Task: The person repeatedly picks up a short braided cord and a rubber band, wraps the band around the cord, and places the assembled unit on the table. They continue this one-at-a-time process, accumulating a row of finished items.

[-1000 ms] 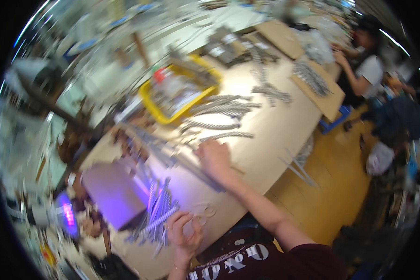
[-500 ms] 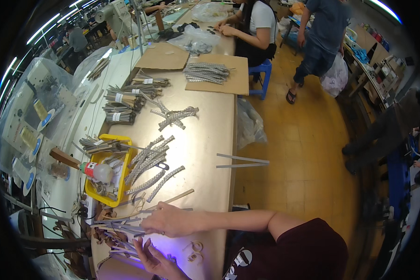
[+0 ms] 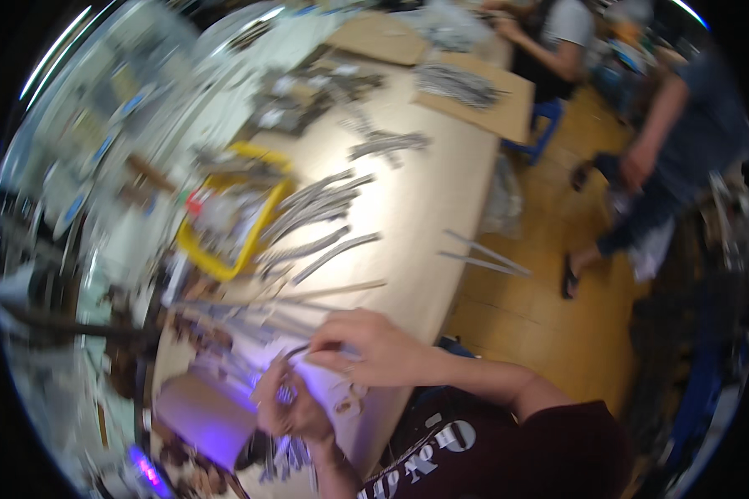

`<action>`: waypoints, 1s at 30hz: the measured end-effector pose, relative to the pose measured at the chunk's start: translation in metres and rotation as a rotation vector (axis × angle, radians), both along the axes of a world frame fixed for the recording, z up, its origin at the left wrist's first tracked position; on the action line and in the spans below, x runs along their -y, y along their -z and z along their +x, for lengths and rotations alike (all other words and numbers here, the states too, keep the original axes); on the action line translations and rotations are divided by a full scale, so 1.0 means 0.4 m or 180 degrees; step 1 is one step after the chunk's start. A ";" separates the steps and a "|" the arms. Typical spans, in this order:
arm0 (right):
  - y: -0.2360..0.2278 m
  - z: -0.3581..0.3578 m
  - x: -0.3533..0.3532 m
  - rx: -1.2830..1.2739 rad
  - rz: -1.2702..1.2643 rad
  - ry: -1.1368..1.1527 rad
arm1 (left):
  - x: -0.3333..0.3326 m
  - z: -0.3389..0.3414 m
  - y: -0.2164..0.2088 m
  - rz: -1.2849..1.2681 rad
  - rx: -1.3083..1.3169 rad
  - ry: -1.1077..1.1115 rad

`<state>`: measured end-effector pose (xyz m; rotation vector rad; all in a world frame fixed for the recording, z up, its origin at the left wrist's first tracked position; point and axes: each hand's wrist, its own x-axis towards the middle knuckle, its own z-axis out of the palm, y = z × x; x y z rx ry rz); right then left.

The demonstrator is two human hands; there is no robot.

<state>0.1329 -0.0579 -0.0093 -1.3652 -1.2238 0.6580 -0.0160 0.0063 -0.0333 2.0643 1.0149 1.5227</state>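
At my far left, thread spools (image 3: 125, 83) with blue bases sit under clear plastic. Low on that side a small display (image 3: 148, 471) glows pink; its characters are too smeared to read. Just right of it, a brown box-like block (image 3: 208, 420) catches violet light; I can't see inside it.

Above that, my yellow basket (image 3: 212, 264) stands on the table (image 3: 433, 208). It holds a clear bottle (image 3: 216, 212) with a red part, loose bits too blurred to name, and a bundle of strips (image 3: 245, 166) toward its far end.

My left hand (image 3: 295, 412) is palm-up, fingers curled, with a silvery patterned piece (image 3: 285, 392) showing among them; blur keeps me from telling how firmly they close. A thin dark strip (image 3: 295, 352) runs from its fingertips to my right hand (image 3: 366, 345), whose fingers are bunched together, pinching the strip's end.

Farther up the table, grey-brown bundles (image 3: 308, 96) wear white labels, unreadable here. Braided strips (image 3: 320, 208) lie beside the basket. White lettering (image 3: 429, 453) crosses my dark maroon shirt. Farther right, a cardboard sheet (image 3: 516, 108) carries a grey strip pile (image 3: 462, 83), and a clear plastic bag (image 3: 502, 200), its contents indistinct, hangs beside the table edge.
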 end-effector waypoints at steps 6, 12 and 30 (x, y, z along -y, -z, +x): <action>-0.049 0.000 0.039 -0.0843 -0.0437 -0.0240 | 0.010 -0.004 -0.036 0.0444 -0.0502 0.0452; -0.059 -0.005 0.036 -0.0951 -0.0483 -0.0308 | 0.006 -0.017 -0.038 0.0802 -0.0772 0.0663; -0.042 -0.010 0.015 -0.0629 -0.0548 -0.0306 | 0.005 -0.023 -0.025 0.0477 -0.0813 0.0675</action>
